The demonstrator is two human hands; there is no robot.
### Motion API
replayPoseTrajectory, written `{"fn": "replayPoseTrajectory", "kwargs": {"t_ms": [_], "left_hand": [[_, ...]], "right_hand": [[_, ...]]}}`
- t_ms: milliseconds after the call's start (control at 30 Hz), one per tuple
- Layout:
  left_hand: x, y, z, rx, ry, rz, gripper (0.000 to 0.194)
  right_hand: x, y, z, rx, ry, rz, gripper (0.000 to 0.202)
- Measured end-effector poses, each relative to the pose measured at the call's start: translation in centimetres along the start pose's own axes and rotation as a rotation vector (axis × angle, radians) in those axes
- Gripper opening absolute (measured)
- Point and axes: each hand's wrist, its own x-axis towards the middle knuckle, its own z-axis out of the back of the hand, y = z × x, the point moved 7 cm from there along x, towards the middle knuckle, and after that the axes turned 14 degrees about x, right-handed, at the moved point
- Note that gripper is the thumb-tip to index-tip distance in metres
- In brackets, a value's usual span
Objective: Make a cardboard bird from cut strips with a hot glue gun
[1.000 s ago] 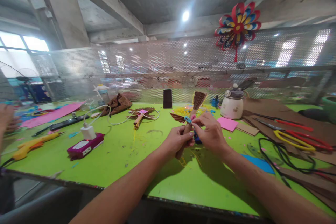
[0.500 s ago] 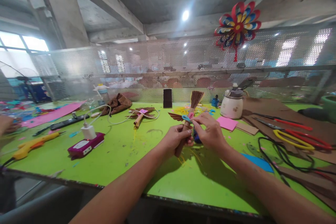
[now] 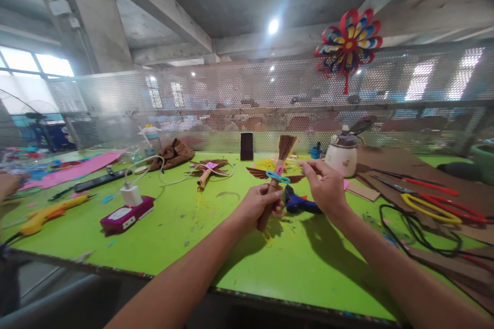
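A brown paper figure (image 3: 286, 150) with a fanned top and pleated wings stands tilted above the green table. My left hand (image 3: 263, 202) is wrapped round its rolled lower part. Blue loops (image 3: 278, 177) and a small pink loop lie across its middle. My right hand (image 3: 323, 185) is apart from the figure, just right of its wing, with thumb and fingertips pinched together; whatever they hold, if anything, is too small to name. Below it a dark blue tool (image 3: 299, 201) lies on the table.
A second winged paper figure (image 3: 208, 168) lies left of centre. Further left are a purple power strip (image 3: 127, 214) and a yellow glue gun (image 3: 50, 212). A white kettle (image 3: 341, 157), scissors (image 3: 428, 207) and brown paper (image 3: 405, 164) are at right. Another person's hand shows at far left.
My right hand has left the figure's middle and moved right. Blue loops now show on both sides of the figure, and its right wing and the dark blue tool have come into view.
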Motion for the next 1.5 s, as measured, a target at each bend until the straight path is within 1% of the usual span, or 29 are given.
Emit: {"fn": "replayPoseTrajectory", "kwargs": {"t_ms": [67,133,233,333,400,467,533,633,733,867,933,1033,1133,1200,1267,1300,1367,1500], "left_hand": [[0.0,0.0,0.0,-0.002,0.003,-0.003,0.032],[0.0,0.0,0.0,0.001,0.005,-0.007,0.03],[-0.2,0.0,-0.2,0.005,0.009,0.001,0.028],[-0.3,-0.2,-0.5,0.006,0.024,0.007,0.026],[-0.4,-0.2,-0.5,0.001,0.02,0.003,0.028],[-0.3,-0.3,-0.2,-0.006,-0.002,-0.01,0.031],[-0.1,-0.3,0.2,-0.008,-0.031,-0.032,0.034],[0.1,-0.5,0.7,-0.013,-0.072,-0.07,0.035],[0.1,-0.6,1.0,-0.005,-0.101,-0.091,0.031],[0.0,-0.7,1.0,0.008,-0.128,-0.091,0.026],[-0.1,-0.7,1.0,0.001,-0.136,-0.08,0.023],[0.1,-0.4,1.2,-0.017,-0.138,-0.042,0.022],[0.3,0.1,1.4,-0.022,-0.133,-0.008,0.021],[0.4,0.2,1.6,-0.019,-0.141,-0.003,0.02],[0.4,0.3,1.8,-0.023,-0.161,0.006,0.019],[0.3,0.4,1.9,-0.028,-0.168,0.013,0.018],[0.3,0.5,2.0,-0.042,-0.176,0.028,0.016],[0.3,0.6,2.2,-0.053,-0.198,0.036,0.012]], "right_hand": [[0.3,-0.7,0.6,0.003,-0.028,-0.046,0.023],[0.4,-0.9,0.6,0.008,-0.019,-0.053,0.023],[0.0,-0.5,-0.4,0.005,0.055,-0.013,0.021],[-0.7,0.5,-1.7,-0.008,0.147,0.052,0.017],[-1.0,1.1,-2.1,-0.027,0.174,0.094,0.015],[-1.2,1.2,-2.2,-0.044,0.173,0.089,0.014],[-1.3,0.8,-2.1,-0.044,0.16,0.019,0.014],[-1.7,-0.6,-2.6,0.008,0.182,-0.157,0.02],[-2.5,-1.5,-4.0,0.096,0.258,-0.287,0.023],[-3.4,-1.7,-5.5,0.222,0.375,-0.37,0.024],[-3.4,-1.4,-5.7,0.21,0.416,-0.362,0.02],[-2.8,-0.2,-5.2,0.142,0.428,-0.257,0.02],[-2.4,1.2,-4.6,0.165,0.427,-0.17,0.021],[-2.2,1.9,-4.5,0.233,0.465,-0.171,0.02],[-2.0,2.2,-4.3,0.34,0.509,-0.237,0.02],[-1.8,2.2,-4.0,0.399,0.512,-0.289,0.021],[-0.9,1.7,-3.0,0.504,0.442,-0.372,0.023],[1.4,-0.4,0.1,0.625,0.175,-0.399,0.024]]}}
